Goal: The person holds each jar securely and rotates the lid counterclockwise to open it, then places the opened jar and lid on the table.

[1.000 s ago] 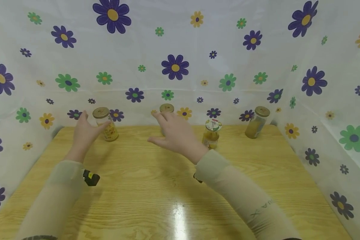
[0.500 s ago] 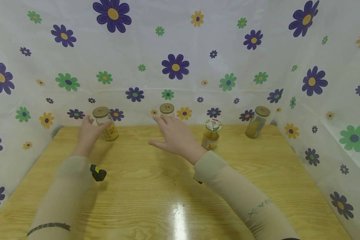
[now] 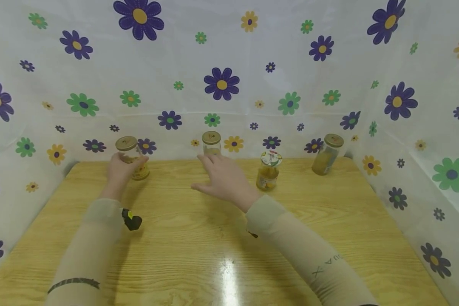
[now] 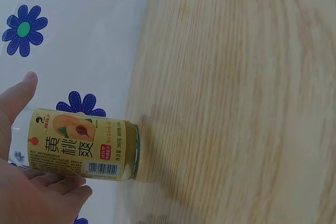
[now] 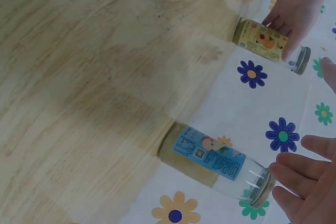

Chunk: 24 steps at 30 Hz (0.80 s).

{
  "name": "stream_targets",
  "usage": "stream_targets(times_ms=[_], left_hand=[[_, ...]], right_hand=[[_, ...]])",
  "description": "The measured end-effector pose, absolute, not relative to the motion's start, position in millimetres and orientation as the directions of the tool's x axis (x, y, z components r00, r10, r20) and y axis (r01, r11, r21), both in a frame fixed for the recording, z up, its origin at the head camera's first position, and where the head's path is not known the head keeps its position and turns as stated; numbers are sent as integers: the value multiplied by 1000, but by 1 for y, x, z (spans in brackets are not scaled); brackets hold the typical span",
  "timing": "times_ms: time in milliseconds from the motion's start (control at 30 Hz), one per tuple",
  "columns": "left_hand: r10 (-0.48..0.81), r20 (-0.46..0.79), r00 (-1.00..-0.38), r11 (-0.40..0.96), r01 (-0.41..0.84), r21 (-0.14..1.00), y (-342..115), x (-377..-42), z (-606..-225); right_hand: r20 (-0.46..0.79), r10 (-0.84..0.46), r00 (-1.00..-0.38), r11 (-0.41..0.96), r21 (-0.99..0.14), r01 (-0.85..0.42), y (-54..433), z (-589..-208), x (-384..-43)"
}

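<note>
My left hand (image 3: 120, 172) is round a glass jar (image 4: 79, 145) with a gold lid and a yellow label picturing a peach. Thumb and fingers lie on opposite sides of it, and the jar stands upright on the table. In the right wrist view the same jar (image 5: 260, 40) shows beyond, with the left hand at it. My right hand (image 3: 227, 176) has its fingers extended near a second gold-lidded jar (image 3: 212, 144). That jar carries a blue label (image 5: 210, 153); the fingertips appear close to its lid, and contact cannot be made out.
A shorter jar (image 3: 268, 172) with a patterned white lid stands right of my right hand. Farther right is another gold-lidded jar (image 3: 327, 155). A flowered white cloth (image 3: 229, 55) rises behind the wooden table (image 3: 191, 255) and along both sides.
My left hand has moved right and closed in round the peach jar. My right hand has drawn back slightly, showing more of the middle jar. The jars stay where they were.
</note>
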<state>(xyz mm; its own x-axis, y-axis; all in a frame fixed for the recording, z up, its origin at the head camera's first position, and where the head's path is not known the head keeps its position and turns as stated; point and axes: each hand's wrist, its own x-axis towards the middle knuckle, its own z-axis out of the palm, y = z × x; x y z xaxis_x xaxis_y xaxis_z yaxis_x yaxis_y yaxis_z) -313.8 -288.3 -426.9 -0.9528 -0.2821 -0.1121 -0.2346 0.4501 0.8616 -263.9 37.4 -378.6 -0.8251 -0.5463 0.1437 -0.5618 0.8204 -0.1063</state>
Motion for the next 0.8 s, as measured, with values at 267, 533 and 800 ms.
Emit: stream_targets(times_ms=[267, 533, 800], left_hand=[[-298, -93, -950, 475, -232, 849, -284, -316, -428], [-325, -48, -944, 498, -214, 840, -283, -320, -434], [-367, 1, -930, 491, -193, 849, -282, -322, -438]], right_hand=[[154, -551, -820, 818, -96, -567, 41, -390, -262], [122, -541, -832, 822, -132, -554, 44, -395, -260], [111, -523, -845, 822, -196, -535, 46, -401, -261]])
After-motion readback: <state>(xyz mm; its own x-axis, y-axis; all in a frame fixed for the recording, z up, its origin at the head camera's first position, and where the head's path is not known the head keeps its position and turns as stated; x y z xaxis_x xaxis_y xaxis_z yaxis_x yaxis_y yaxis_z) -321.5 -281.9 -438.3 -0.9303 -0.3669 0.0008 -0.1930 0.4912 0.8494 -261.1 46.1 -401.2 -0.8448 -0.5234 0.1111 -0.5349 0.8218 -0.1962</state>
